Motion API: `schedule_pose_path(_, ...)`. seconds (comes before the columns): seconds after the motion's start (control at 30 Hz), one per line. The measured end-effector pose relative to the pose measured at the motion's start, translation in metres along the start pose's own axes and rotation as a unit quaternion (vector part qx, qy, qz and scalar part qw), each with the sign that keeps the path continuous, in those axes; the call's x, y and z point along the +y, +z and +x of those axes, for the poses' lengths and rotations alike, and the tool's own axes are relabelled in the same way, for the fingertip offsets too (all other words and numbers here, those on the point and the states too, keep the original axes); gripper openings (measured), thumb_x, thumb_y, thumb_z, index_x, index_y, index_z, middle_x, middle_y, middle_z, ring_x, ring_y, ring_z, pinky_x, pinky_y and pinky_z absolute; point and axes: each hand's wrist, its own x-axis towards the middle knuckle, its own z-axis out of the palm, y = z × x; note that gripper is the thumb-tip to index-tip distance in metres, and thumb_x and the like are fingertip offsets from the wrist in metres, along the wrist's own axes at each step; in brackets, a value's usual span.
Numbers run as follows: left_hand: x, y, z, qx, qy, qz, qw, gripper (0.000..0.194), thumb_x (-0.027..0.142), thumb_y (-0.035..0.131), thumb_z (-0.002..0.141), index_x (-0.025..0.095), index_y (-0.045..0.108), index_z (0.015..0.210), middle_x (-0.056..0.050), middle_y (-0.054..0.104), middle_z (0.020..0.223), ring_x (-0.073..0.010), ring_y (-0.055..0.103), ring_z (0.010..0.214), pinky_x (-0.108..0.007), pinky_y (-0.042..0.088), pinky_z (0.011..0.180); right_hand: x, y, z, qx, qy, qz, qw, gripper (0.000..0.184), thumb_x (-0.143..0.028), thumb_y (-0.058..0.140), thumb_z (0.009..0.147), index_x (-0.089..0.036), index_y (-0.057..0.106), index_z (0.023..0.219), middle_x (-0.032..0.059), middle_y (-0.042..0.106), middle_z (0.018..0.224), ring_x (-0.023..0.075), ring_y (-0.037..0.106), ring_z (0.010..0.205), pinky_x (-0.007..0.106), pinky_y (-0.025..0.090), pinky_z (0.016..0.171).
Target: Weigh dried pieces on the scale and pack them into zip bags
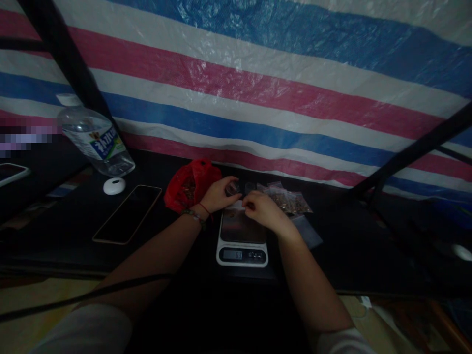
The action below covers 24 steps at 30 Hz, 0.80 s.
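Note:
My left hand [218, 194] is closed around a small clear round container [232, 188], just above the back left corner of a white digital scale [242, 257]. Fingers curled together, my right hand [260, 209] hovers over the scale's back right part; whatever is in its pinch is too small to name. Another small clear cup [250, 187] stands behind the right hand. To the left lies an open red plastic bag [201, 179] with small brownish pieces in it. Several clear zip bags [291, 200] of similar small pieces lie to the right.
A flat clear bag [307, 231] rests right of the scale. On the left are a phone [128, 214], a white earbud case [114, 186] and a plastic bottle [98, 137]. Striped sheeting [258, 98] hangs behind, with dark frame bars [416, 147] at both sides.

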Motion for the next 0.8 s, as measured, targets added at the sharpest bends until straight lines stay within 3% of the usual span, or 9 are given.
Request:
schedule_pose_path(0.13,0.009,0.0,0.0,-0.063,0.055,0.037,0.996,0.043,0.027,0.066,0.068,0.018,0.058,0.109,-0.005,0.066,0.095,-0.0209,0.064,0.085,-0.032,0.05,0.077,0.002,-0.001,0.008,0.111,-0.001,0.052,0.992,0.018,-0.005,0.053,0.075,-0.017,0.065,0.08,0.0035,0.06,0.085,0.0152,0.056,0.082,0.028,0.044,0.077)
schedule_pose_path(0.23,0.014,0.002,-0.001,-0.088,0.087,0.041,0.992,0.036,0.023,0.064,0.067,0.02,0.059,0.102,-0.005,0.066,0.099,-0.0222,0.063,0.092,-0.034,0.049,0.082,-0.002,0.004,0.015,0.125,-0.014,0.059,0.99,0.019,-0.007,0.052,0.078,-0.018,0.066,0.084,0.0051,0.062,0.09,0.0168,0.057,0.088,0.031,0.045,0.083)
schedule_pose_path(0.37,0.012,0.004,-0.003,-0.048,0.099,0.014,0.994,0.046,0.022,0.064,0.067,0.018,0.056,0.112,-0.007,0.064,0.108,-0.0226,0.061,0.1,-0.035,0.048,0.089,-0.006,0.01,0.015,0.126,-0.038,0.064,0.989,0.02,-0.011,0.052,0.084,-0.02,0.068,0.091,0.0056,0.065,0.099,0.0177,0.058,0.097,0.033,0.044,0.09)
schedule_pose_path(0.5,0.003,0.002,-0.002,0.013,0.032,0.003,0.999,0.05,0.028,0.064,0.072,0.016,0.052,0.119,-0.006,0.066,0.096,-0.0193,0.064,0.085,-0.032,0.052,0.079,-0.003,0.009,0.007,0.18,-0.014,0.076,0.981,0.02,-0.015,0.051,0.087,-0.019,0.068,0.095,0.0063,0.063,0.095,0.0171,0.058,0.093,0.031,0.046,0.085)
schedule_pose_path(0.57,-0.001,0.001,-0.001,0.046,-0.003,-0.002,0.999,0.048,0.031,0.063,0.075,0.015,0.052,0.119,-0.004,0.065,0.087,-0.017,0.063,0.075,-0.03,0.052,0.072,-0.001,0.008,0.003,0.153,-0.011,0.076,0.985,0.019,-0.014,0.05,0.087,-0.018,0.068,0.093,0.0055,0.063,0.09,0.0156,0.059,0.087,0.029,0.046,0.082)
schedule_pose_path(0.67,-0.005,0.0,0.001,0.088,-0.029,-0.01,0.996,0.046,0.034,0.063,0.076,0.015,0.053,0.117,-0.004,0.065,0.085,-0.0161,0.063,0.074,-0.029,0.052,0.071,-0.001,0.01,0.0,0.06,-0.03,0.061,0.996,0.015,-0.016,0.056,0.085,-0.017,0.069,0.093,0.0052,0.064,0.091,0.0148,0.058,0.087,0.028,0.045,0.082)
schedule_pose_path(0.8,-0.007,0.0,0.001,0.101,-0.038,-0.004,0.994,0.045,0.032,0.063,0.076,0.015,0.054,0.117,-0.004,0.066,0.088,-0.0159,0.063,0.077,-0.028,0.051,0.074,-0.004,0.018,0.001,-0.04,-0.053,0.023,0.998,0.017,-0.025,0.067,0.08,-0.017,0.07,0.095,0.0061,0.065,0.094,0.017,0.057,0.094,0.03,0.044,0.086)
